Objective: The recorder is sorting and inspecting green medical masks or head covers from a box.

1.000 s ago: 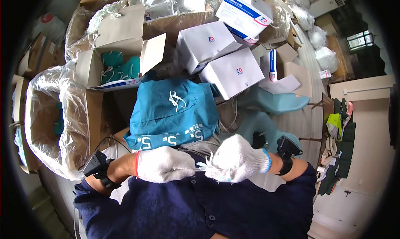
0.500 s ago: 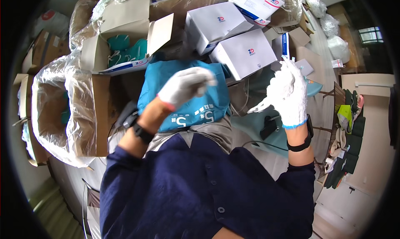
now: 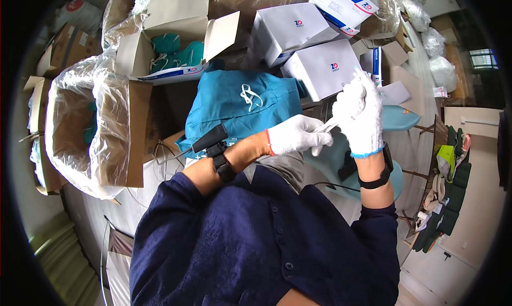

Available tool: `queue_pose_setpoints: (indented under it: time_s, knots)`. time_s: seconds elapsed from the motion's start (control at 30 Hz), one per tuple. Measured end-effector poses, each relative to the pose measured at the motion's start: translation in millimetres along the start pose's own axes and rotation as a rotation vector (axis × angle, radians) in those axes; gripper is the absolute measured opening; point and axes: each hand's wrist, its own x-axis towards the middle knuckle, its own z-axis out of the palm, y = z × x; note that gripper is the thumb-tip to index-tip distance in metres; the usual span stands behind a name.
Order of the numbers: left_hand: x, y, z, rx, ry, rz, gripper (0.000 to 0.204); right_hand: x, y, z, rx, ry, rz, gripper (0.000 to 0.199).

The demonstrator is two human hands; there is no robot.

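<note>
My left hand (image 3: 300,136), in a white glove with a red cuff, reaches across to my right hand. Its thumb and fingers pinch a narrow white strip (image 3: 327,125) at the right hand's edge; whether this is a strap or part of the other glove is unclear. My right hand (image 3: 360,114), in a white knit glove with a blue cuff, is raised with fingers bent around something white that I cannot make out. Across my lap lies a teal cloth (image 3: 224,106), with a small tangle of white cord (image 3: 249,97) on top.
An open carton (image 3: 176,74) of green masks stands beyond the cloth, beside white boxes (image 3: 325,66). At left is a plastic-lined cardboard box (image 3: 140,140). A teal stool-like surface (image 3: 394,118) lies right of my hands. Folded dark cloths (image 3: 454,188) sit farther right.
My left hand has moved right, off the teal cloth, to meet my right hand. The white cord now shows on the cloth. The view has shifted slightly.
</note>
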Motion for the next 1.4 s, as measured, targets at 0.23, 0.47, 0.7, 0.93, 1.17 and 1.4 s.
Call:
queue_pose_setpoints:
  time_s: [0.23, 0.47, 0.7, 0.93, 1.17, 1.4]
  knots:
    - [-22.1, 31.8, -4.5, 0.291, 0.071, -0.216, 0.041, -1.3, 8.6, -12.4, -0.659, 0.131, -0.371, 0.022]
    - [-68.0, 18.1, -36.8, 0.714, 0.055, 0.028, 0.026, -4.7, 31.5, -29.0, -0.608, 0.081, -0.244, 0.017]
    - [-81.8, 1.2, -33.3, 1.381, -0.019, 0.245, 0.016, -21.0, 79.3, -4.4, -1.766, -0.546, -0.562, 0.006]
    - [-131.3, 56.8, -12.6, 0.688, -0.149, 0.029, 0.011, -52.8, 50.1, 28.4, -1.556, -0.968, -0.571, 0.023]
    - [-173.3, 94.4, -17.9, 0.646, -0.168, 0.146, 0.021, -61.3, 4.3, 51.7, -1.574, -1.205, -0.455, 0.012]
    - [-261.0, 63.1, -137.9, -0.181, 1.056, -0.33, 0.017, -29.0, -37.8, -25.3, -1.615, 0.094, 0.121, 0.029]
